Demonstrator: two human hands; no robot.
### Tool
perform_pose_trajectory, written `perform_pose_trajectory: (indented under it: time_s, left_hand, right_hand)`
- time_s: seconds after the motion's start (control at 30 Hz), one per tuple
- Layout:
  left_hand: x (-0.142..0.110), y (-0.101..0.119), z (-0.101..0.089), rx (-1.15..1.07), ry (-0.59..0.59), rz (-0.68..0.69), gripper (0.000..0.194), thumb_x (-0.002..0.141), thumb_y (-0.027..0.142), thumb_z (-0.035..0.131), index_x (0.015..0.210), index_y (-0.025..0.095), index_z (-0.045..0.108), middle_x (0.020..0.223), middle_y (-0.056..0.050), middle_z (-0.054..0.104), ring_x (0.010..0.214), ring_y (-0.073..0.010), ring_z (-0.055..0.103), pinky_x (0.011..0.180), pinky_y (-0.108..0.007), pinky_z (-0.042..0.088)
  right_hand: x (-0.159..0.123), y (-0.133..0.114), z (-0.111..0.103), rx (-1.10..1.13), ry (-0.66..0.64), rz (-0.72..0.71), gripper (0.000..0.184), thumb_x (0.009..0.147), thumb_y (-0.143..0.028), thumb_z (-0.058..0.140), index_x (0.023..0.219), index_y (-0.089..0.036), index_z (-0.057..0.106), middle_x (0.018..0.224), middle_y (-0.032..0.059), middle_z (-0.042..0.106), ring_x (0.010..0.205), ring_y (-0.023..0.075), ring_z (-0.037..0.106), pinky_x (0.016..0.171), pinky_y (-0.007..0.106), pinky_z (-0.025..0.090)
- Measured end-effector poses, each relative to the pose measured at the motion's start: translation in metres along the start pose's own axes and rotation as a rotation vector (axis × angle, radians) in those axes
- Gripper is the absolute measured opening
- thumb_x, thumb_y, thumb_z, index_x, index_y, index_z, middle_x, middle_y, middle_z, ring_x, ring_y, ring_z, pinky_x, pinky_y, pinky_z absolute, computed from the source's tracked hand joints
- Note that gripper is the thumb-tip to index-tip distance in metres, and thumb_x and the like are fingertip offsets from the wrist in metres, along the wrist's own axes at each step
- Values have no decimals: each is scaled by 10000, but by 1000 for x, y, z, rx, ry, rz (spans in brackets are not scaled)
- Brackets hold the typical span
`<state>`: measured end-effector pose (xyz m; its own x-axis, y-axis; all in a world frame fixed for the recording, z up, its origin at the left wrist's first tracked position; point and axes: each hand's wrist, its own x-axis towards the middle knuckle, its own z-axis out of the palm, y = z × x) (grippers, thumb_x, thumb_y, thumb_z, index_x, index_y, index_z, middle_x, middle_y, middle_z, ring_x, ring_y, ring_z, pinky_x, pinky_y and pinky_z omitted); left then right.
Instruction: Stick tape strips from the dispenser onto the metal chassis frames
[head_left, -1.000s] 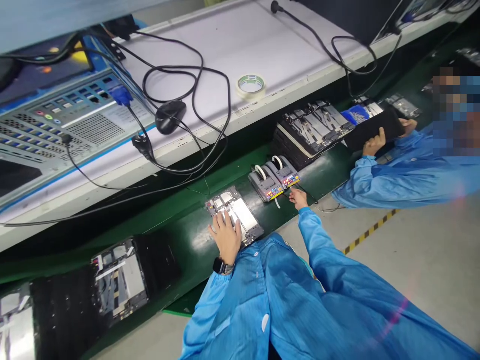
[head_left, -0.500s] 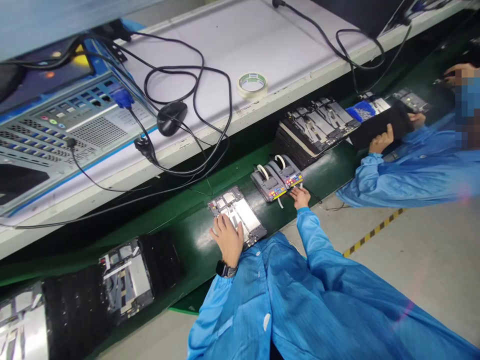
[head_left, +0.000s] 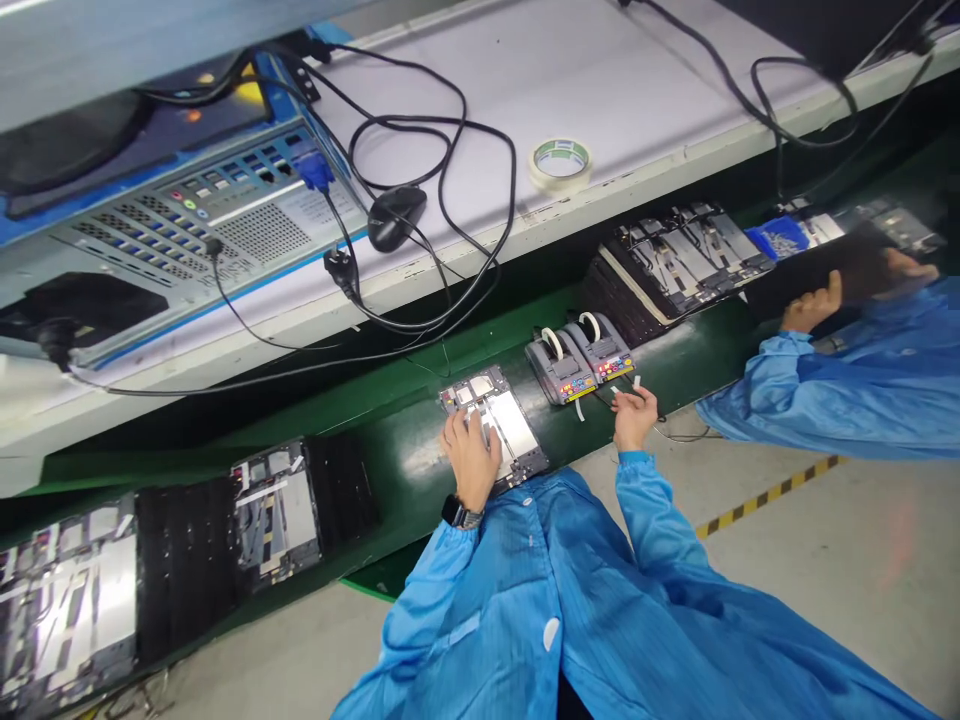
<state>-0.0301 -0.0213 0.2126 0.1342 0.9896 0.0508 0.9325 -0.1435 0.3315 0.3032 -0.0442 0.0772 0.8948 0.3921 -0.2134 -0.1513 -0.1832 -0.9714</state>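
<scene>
Green bench [head_left: 409,470]; left hand [head_left: 472,460] touches opened tablet [head_left: 516,422].

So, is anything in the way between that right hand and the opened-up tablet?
Maybe one small thing: a white tape strip sticks out from the tape dispenser nearer the tablet, roughly between tablet and right hand. The left hand also covers part of the tablet.

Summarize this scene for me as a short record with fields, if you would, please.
Left hand: palm down on an opened device
Right hand: in front of two tape dispensers, white strips at its fingertips, grip unclear
Right of dispensers: stack of opened devices
White shelf: tape roll, black mouse, cables
Co-worker: one hand at a dark panel
</scene>
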Motion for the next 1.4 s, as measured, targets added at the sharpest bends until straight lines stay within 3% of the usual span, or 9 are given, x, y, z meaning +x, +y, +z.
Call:
perform_pose_trajectory:
  time_s: [0.13,0.23,0.37,0.5,0.63,0.77,1.03,1.17,1.4]
  left_hand:
    - [47,14,1,-3,-22,73,471,1013,423,493,1403,172,576,1539,-194,479,1479,-351,368,1227,-535,281]
    - [84,28,7,47,-46,81,641,962,540,569,1449,126,518,1556,-238,448,1485,-399,346,1232,-582,243]
    - [109,33,15,97,-112,58,661,943,529,598,1444,107,513,1549,-255,462,1472,-419,363,1220,-610,240]
    - [115,19,20,101,-202,26,614,960,521,574,1443,142,539,1482,-233,548,1384,-401,474,1197,-604,273]
    - [123,4,16,65,-338,35,577,969,511,578,1460,210,543,1424,-182,621,1326,-368,540,1167,-562,314]
    - [135,-8,12,25,-429,31,546,963,491,605,1452,252,564,1431,-140,640,1339,-338,546,1146,-501,340]
    - [150,-19,14,-72,-521,-8,583,887,523,699,1414,287,613,1430,-84,664,1347,-321,553,1120,-456,387]
    - [149,-21,15,-100,-509,-9,597,889,538,697,1420,279,613,1421,-86,670,1350,-319,548,1126,-445,384]
    - [148,-18,11,-98,-507,-24,596,885,526,701,1420,277,616,1414,-94,673,1333,-323,561,1107,-440,395]
  right_hand:
    - [-53,-32,34,-68,-367,-139,580,768,-390,758,1259,-209,510,868,-11,662,709,158,666,660,297,576]
    - [-76,-48,66,-115,-482,-276,587,817,-377,725,1330,-226,483,1032,43,655,839,170,680,768,325,592]
    - [-47,-43,71,-202,-162,-382,667,884,-289,610,1486,-200,338,1362,161,543,1075,204,677,952,385,567]
    - [25,-28,43,-310,253,-126,743,864,-259,637,1491,-90,274,1462,274,422,1165,242,646,1060,422,520]
    - [71,-18,32,-367,216,14,866,842,-320,726,1513,-77,234,1492,293,383,1340,258,536,1139,392,459]
    - [84,-13,33,-432,101,-81,887,878,-332,700,1565,-125,177,1505,270,379,1345,233,520,1145,377,440]
    - [48,-30,13,-419,103,-225,770,889,-333,680,1531,-157,294,1339,227,527,1142,286,616,1090,458,465]
    - [-17,-52,45,-272,-242,-383,655,903,-394,662,1465,-217,375,1007,54,607,873,220,647,897,425,561]
    - [-92,-70,155,-350,-960,-566,1037,818,-397,777,1641,-272,160,1361,136,488,1100,258,603,917,425,566]
